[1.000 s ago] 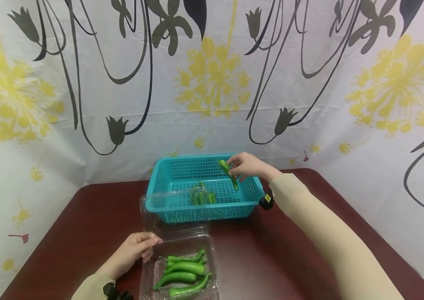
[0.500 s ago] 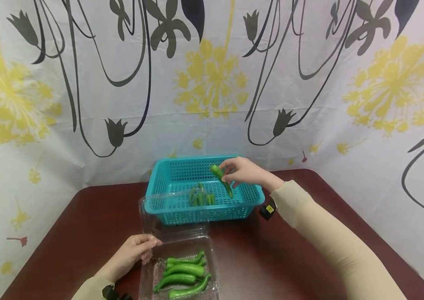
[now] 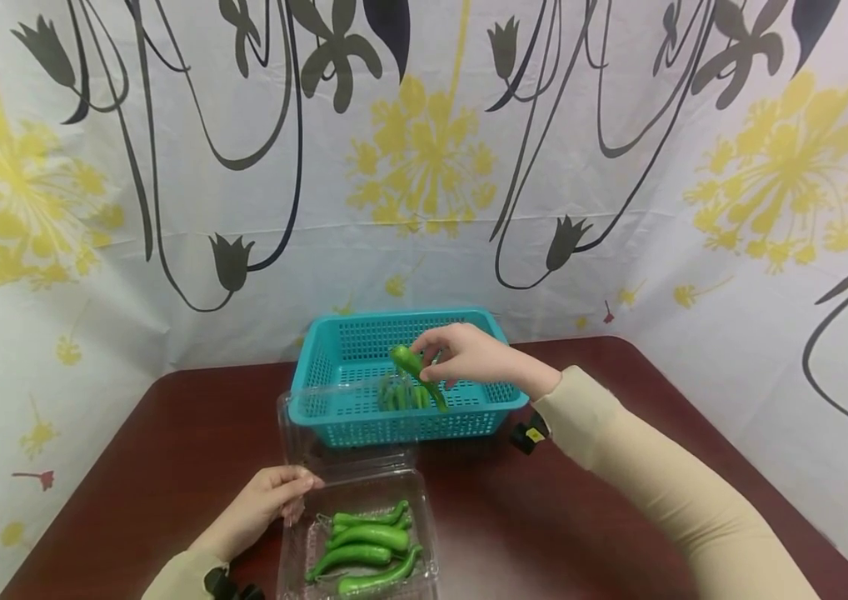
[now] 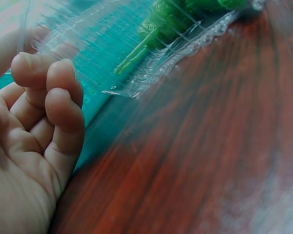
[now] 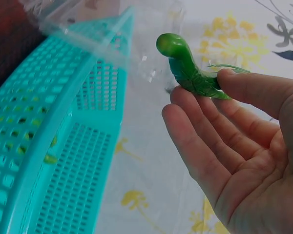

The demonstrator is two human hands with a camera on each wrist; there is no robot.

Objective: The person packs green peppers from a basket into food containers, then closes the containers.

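Observation:
My right hand (image 3: 472, 354) pinches a glossy green chili pepper (image 3: 406, 360) between thumb and fingertips, over the front part of the turquoise basket (image 3: 394, 432). In the right wrist view, the rounded end of this pepper (image 5: 172, 45) points away from the fingers. At the lower left, my left hand (image 3: 266, 504) pinches the left edge of a clear plastic clamshell box (image 3: 426, 508). Several green peppers (image 3: 369, 537) lie side by side in its tray. The left wrist view shows curled fingers (image 4: 64, 102) at the clear plastic wall (image 4: 100, 46).
The box's raised clear lid (image 3: 319, 442) stands in front of the basket and overlaps its lower left. A few more green peppers (image 3: 403, 397) lie in the basket. Beneath is a dark red-brown wooden table (image 3: 199, 433); a flower-printed white sheet (image 3: 424, 267) hangs behind.
My right hand has moved left and slightly down over the basket, toward the box, carrying the pepper. The left hand has stayed at the box's edge.

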